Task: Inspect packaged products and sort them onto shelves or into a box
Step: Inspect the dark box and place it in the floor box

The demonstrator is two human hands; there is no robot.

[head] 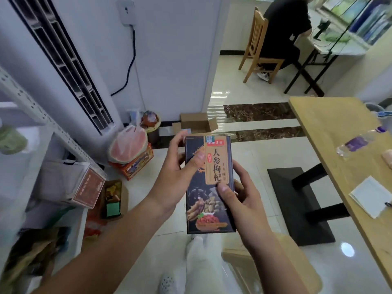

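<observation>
**Wooden counter, tiled floor and metal shelf, with what each one bears**

The counter [331, 124] at right carries a plastic water bottle [358, 143] lying on its side, a white sheet of paper [373, 196] nearer the camera, and a pen [388, 204] just beside it. On the glossy tiled floor [254, 158] stand an open cardboard box [197, 124] by the wall, a red carton [137, 166] topped by a wrapped watermelon half [127, 149], a dark tray [112, 198] and the counter's black base [297, 204]. The white shelf [63, 134] at left holds a pale box [70, 185] with a red end.

one ginseng box [209, 187], one plastic bottle [358, 142]
</observation>
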